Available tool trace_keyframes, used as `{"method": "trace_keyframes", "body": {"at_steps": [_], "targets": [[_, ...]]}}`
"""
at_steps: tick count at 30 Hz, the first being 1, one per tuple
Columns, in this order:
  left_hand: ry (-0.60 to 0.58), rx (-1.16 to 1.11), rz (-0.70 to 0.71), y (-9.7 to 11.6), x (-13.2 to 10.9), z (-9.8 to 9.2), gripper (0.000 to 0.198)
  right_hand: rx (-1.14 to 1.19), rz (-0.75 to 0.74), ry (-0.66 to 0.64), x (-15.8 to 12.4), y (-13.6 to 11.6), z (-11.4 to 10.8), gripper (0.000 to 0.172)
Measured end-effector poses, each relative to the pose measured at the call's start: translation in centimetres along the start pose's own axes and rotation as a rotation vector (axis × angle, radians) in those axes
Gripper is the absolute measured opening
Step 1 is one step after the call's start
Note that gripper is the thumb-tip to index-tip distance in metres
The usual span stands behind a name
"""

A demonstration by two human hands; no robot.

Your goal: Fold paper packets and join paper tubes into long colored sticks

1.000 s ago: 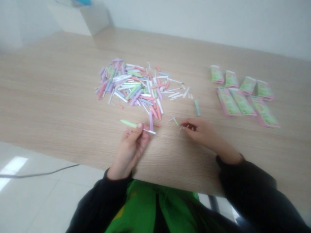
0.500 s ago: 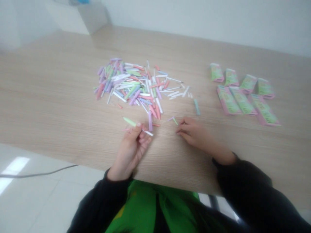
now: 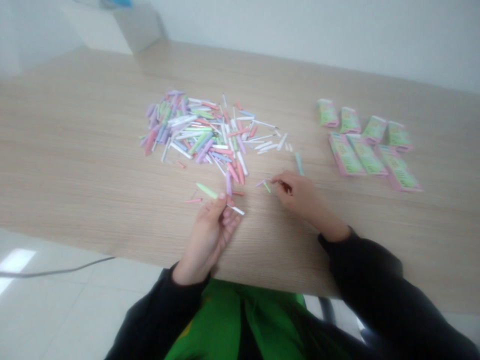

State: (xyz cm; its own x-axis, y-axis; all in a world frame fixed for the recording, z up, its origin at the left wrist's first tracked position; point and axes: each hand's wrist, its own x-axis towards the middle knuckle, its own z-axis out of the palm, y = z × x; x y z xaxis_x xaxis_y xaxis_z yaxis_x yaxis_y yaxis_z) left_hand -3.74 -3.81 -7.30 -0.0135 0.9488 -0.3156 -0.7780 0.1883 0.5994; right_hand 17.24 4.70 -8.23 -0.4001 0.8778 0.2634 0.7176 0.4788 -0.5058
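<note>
My left hand (image 3: 212, 225) is closed around a slim pen part with a green, pointed end (image 3: 206, 190) and a white end (image 3: 237, 210); its middle is hidden by my fingers. Under and beside that hand lie a purple pen piece (image 3: 228, 183), a small red piece (image 3: 238, 193) and a thin pink piece (image 3: 194, 200). My right hand (image 3: 298, 195) has its thumb and fingertips pinched together just right of a small green piece (image 3: 266, 187) and a small purple piece (image 3: 260, 183). Whatever is between those fingertips, if anything, is too small to make out.
A heap of pastel and white pen parts (image 3: 202, 132) spreads beyond my hands, with loose white pieces (image 3: 266, 146) at its right. A teal piece (image 3: 299, 163) lies behind my right hand. Several pink-and-green boxes (image 3: 347, 155) lie at the right. A white box (image 3: 137, 27) stands far left.
My right hand has lifted slightly away from me, its fingertips now level with the small purple and green pieces. My left hand has shifted a little right, still holding the green and white pen part.
</note>
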Motion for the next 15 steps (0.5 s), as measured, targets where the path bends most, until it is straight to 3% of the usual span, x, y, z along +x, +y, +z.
{"method": "trace_keyframes", "body": {"at_steps": [5, 15], "targets": [[0.005, 0.015, -0.007, 0.1, 0.0, -0.1, 0.033, -0.146, 0.001, -0.048, 0.8, -0.5, 1.0, 0.011], [-0.005, 0.013, 0.024, 0.1, 0.0, -0.3, 0.034, -0.183, -0.074, -0.096, 1.4, -0.5, 1.4, 0.013]]}}
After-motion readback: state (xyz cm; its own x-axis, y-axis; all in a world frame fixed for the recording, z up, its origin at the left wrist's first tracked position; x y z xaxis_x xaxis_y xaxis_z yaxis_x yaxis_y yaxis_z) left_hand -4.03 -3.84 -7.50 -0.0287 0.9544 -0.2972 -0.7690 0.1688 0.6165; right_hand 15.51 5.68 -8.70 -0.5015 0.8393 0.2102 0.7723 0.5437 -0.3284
